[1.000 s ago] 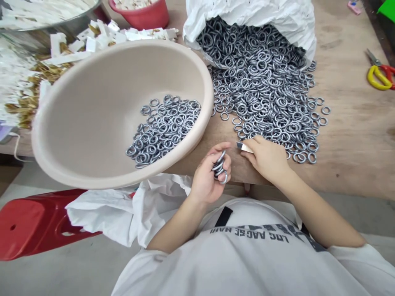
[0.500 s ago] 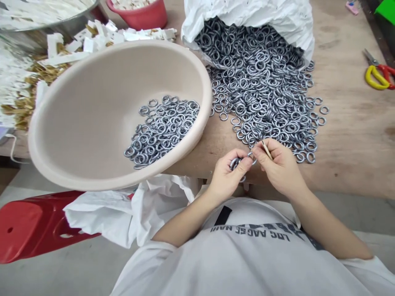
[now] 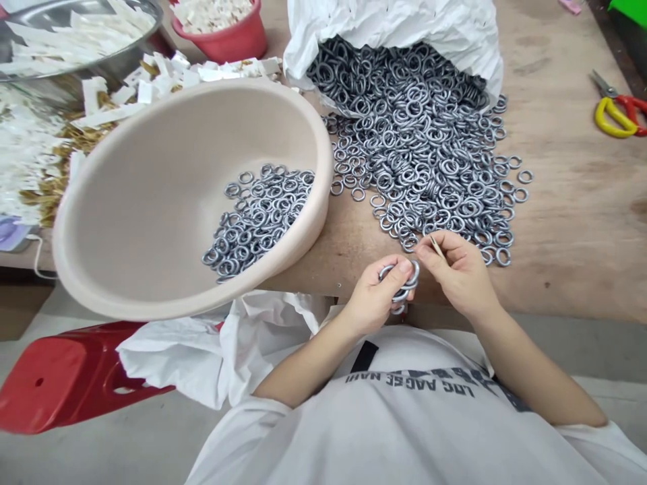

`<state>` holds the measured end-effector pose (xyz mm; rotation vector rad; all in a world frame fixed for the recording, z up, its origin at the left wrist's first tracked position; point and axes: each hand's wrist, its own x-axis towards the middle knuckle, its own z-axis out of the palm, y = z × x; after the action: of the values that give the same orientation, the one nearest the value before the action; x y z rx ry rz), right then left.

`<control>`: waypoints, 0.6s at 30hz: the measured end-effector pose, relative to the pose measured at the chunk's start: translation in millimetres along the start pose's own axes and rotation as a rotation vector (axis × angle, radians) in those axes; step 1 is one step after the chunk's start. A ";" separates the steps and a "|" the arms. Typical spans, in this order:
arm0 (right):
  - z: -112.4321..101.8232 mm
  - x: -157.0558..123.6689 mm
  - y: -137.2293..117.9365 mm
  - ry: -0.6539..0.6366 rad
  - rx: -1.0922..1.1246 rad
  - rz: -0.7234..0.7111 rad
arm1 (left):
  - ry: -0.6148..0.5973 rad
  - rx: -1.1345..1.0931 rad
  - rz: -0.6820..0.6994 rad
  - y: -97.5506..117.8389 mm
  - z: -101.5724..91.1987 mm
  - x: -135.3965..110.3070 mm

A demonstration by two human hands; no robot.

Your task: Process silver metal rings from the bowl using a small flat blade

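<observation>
My left hand [image 3: 377, 295] is closed around a small bunch of grey metal rings [image 3: 402, 283], which stick out past the fingers. Close beside it, my right hand [image 3: 457, 275] pinches a thin pale pointed tool [image 3: 437, 248] between thumb and fingertips. Its tip sits just short of the rings in my left hand. Beyond my hands, a large heap of loose rings [image 3: 414, 155] spills from a white plastic bag [image 3: 389, 40] onto the table. A beige plastic basin [image 3: 136, 229] tilts at the left, with a smaller heap of rings [image 3: 255, 222] lying in it.
The wooden tabletop [image 3: 571, 222] extends to the right, with yellow-and-red scissors [image 3: 615, 114] on it. White pieces and brass strips [image 3: 96, 114] lie at the back left, near a steel basin [image 3: 75, 40] and red bucket [image 3: 217, 37]. A red stool [image 3: 65, 380] stands below.
Over the last second, my hands have come together over the table edge. The pointed tool now stands more upright in my right hand, and the view has drifted slightly.
</observation>
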<state>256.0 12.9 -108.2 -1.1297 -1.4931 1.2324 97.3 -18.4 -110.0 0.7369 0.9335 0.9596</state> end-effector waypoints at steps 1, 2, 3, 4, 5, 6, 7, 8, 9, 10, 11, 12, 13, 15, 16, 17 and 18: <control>-1.2 -1.9 -0.3 0.016 -0.064 -0.036 | 0.012 -0.006 0.007 -0.5 -0.1 0.4; -2.4 -4.7 -1.0 0.016 -0.143 -0.088 | 0.027 -0.015 0.011 -0.9 -0.4 0.9; -3.4 -7.9 -2.0 0.003 -0.232 -0.155 | 0.044 -0.027 0.010 -0.9 -0.7 1.2; -4.2 -11.2 -3.2 -0.021 -0.326 -0.224 | 0.061 -0.040 0.004 -0.7 -1.0 1.4; -4.7 -14.3 -4.4 -0.048 -0.414 -0.287 | 0.077 -0.052 -0.006 -0.3 -1.2 1.4; -4.8 -16.9 -5.4 -0.071 -0.488 -0.335 | 0.093 -0.062 -0.019 0.3 -1.3 1.3; -4.6 -18.9 -6.2 -0.087 -0.545 -0.362 | 0.107 -0.071 -0.031 0.9 -1.4 1.1; -4.2 -20.3 -6.7 -0.094 -0.584 -0.372 | 0.116 -0.077 -0.041 1.6 -1.4 0.8; -3.7 -21.0 -7.1 -0.096 -0.608 -0.374 | 0.117 -0.083 -0.048 2.2 -1.3 0.4; -3.2 -21.2 -7.2 -0.099 -0.620 -0.374 | 0.113 -0.090 -0.055 2.8 -1.4 0.1; -2.8 -21.2 -7.2 -0.101 -0.620 -0.376 | 0.104 -0.098 -0.059 3.3 -1.4 -0.2; -2.4 -21.0 -7.3 -0.105 -0.611 -0.379 | 0.092 -0.106 -0.066 3.7 -1.6 -0.4; -2.2 -20.8 -7.4 -0.109 -0.596 -0.380 | 0.079 -0.115 -0.074 4.0 -1.8 -0.6; -1.7 -20.6 -8.0 -0.118 -0.567 -0.376 | 0.059 -0.129 -0.088 4.4 -2.2 -0.9; -1.5 -20.6 -8.4 -0.119 -0.558 -0.374 | 0.054 -0.134 -0.091 4.5 -2.5 -0.9; -1.2 -20.6 -8.8 -0.118 -0.554 -0.374 | 0.051 -0.137 -0.093 4.4 -2.8 -0.9; -0.9 -20.6 -9.2 -0.117 -0.554 -0.377 | 0.046 -0.139 -0.092 4.3 -3.2 -0.9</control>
<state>260.1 -7.9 -100.4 -1.0567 -2.1008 0.6481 92.7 -17.2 -107.4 0.5518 0.9236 0.9529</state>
